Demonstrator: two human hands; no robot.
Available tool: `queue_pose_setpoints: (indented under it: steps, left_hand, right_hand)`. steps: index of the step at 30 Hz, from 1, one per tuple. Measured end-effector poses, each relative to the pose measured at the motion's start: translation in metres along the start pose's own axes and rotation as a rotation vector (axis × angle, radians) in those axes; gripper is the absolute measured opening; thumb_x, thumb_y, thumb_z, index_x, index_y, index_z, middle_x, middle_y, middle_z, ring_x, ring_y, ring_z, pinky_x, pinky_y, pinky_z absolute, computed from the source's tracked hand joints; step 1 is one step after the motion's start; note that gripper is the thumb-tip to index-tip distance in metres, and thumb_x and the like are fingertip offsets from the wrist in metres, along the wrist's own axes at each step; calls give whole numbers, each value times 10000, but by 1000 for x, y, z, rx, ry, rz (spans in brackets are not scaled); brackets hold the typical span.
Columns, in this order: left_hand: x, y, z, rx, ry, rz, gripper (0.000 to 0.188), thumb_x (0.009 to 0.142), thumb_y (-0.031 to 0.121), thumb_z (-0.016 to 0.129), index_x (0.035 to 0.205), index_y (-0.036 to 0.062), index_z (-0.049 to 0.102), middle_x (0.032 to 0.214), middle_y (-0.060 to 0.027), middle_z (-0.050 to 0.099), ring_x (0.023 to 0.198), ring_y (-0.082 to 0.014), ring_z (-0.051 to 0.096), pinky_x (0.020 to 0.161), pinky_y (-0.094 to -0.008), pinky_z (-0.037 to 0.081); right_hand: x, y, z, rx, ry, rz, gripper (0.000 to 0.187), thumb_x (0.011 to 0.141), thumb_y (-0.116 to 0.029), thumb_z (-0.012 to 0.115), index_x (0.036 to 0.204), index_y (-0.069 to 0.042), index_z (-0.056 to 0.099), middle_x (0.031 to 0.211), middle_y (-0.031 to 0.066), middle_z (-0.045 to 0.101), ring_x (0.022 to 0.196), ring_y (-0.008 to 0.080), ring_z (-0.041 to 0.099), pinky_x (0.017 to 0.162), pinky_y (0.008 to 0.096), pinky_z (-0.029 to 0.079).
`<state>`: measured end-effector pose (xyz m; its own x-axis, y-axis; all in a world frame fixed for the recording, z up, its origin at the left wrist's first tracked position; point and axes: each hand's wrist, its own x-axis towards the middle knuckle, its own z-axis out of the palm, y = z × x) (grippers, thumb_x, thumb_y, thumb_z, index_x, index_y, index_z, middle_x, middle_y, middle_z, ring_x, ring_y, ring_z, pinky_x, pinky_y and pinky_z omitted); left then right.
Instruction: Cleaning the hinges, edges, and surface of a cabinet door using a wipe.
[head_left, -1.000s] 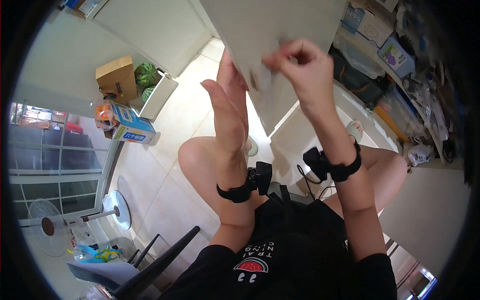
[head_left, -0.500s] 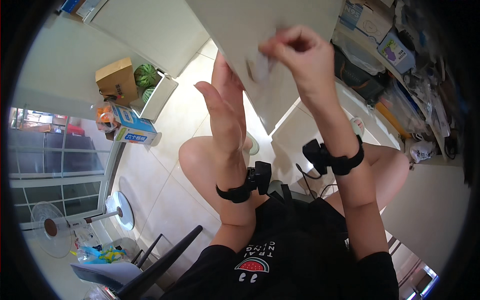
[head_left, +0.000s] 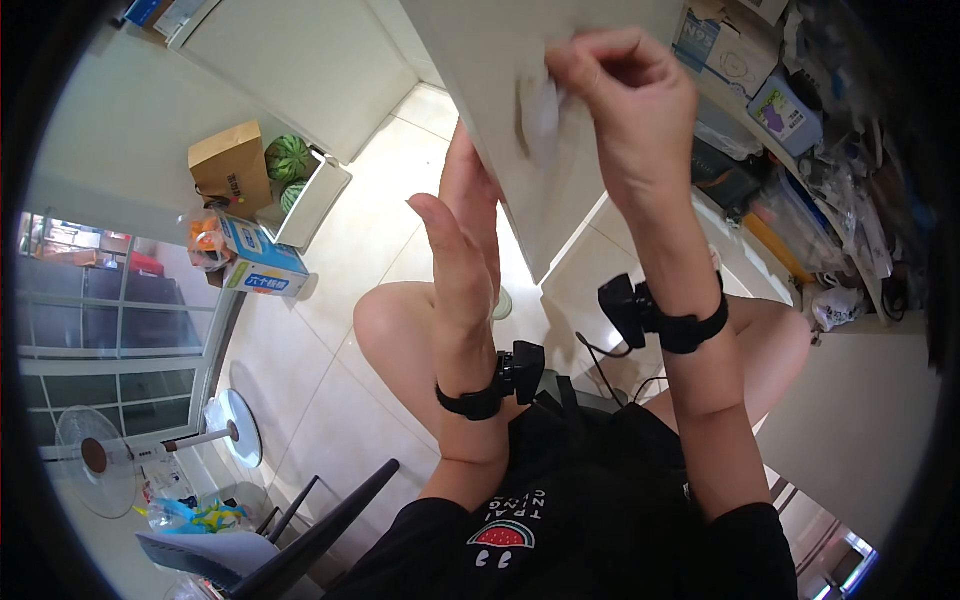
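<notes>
A pale cabinet door (head_left: 585, 200) stands swung out in front of me. My left hand (head_left: 468, 230) is at its left edge, thumb stretched up and apart, the straight fingers partly hidden along the edge. My right hand (head_left: 640, 100) is in front of the door's face, with thumb and fingertips pinched. From that pinch hangs a small whitish, partly see-through strip (head_left: 541, 120). It is smeared by motion, so its exact kind is unclear. Its shadow falls on the door beside it. Both wrists wear black straps with small black boxes.
Crowded shelves at right hold a face-mask box (head_left: 735, 50), a blue-grey pouch (head_left: 783, 113) and plastic bags. At left are a paper bag (head_left: 228, 165), watermelons (head_left: 287, 158) in a white drawer-like box, a blue carton (head_left: 268, 260) and a fan (head_left: 95, 455). A cable (head_left: 600, 368) hangs near my knees.
My right hand has moved up and to the right with the whitish strip. My left hand and the door's edge appear slightly further right in the picture, and the view has shifted a little.
</notes>
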<state>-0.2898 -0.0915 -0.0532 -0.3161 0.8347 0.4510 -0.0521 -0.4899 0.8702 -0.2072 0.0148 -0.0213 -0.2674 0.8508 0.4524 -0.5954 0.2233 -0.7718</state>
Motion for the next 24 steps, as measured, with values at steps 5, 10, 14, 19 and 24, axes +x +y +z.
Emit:
queue_pose_setpoints:
  steps: [5, 10, 14, 19, 24]
  left_hand:
    - [2, -2, -2, -24, -31, 30, 954, 832, 736, 138, 1384, -39, 215, 1406, -132, 311, 1318, -241, 264, 1082, -366, 167]
    - [-3, 5, 7, 46, 39, -33, 939, 838, 730, 146, 1388, -28, 213, 1418, -122, 296, 1323, -240, 255, 1087, -366, 158]
    - [-3, 8, 14, 85, 107, -43, 936, 836, 732, 153, 1389, -22, 210, 1418, -118, 296, 1324, -239, 252, 1087, -369, 158]
    - [-2, 0, 0, -23, 46, 5, 904, 856, 704, 149, 1385, -26, 210, 1421, -124, 294, 1327, -245, 246, 1089, -368, 152]
    - [-6, -14, 9, -56, 227, -67, 875, 870, 685, 154, 1385, -19, 222, 1388, -135, 319, 1293, -247, 270, 1074, -373, 157]
  right_hand:
    - [-19, 13, -6, -9, 16, 14, 155, 707, -15, 748, 740, -9, 596, 683, 33, 612, 634, 90, 583, 580, 200, 468]
    - [-49, 40, -21, -79, 106, 126, 148, 711, -13, 740, 748, -8, 596, 699, 44, 615, 621, 99, 578, 558, 219, 463]
    - [-11, -2, 6, -73, -10, 6, 111, 729, -1, 707, 770, 5, 604, 727, 49, 630, 670, 93, 590, 620, 219, 486]
    - [-11, -9, 15, -61, -12, -119, 107, 734, 5, 702, 759, -1, 598, 728, 54, 630, 676, 91, 596, 627, 223, 493]
    - [-63, 64, -51, -199, 48, 331, 139, 707, 24, 721, 754, -5, 593, 728, 68, 627, 671, 116, 603, 598, 239, 502]
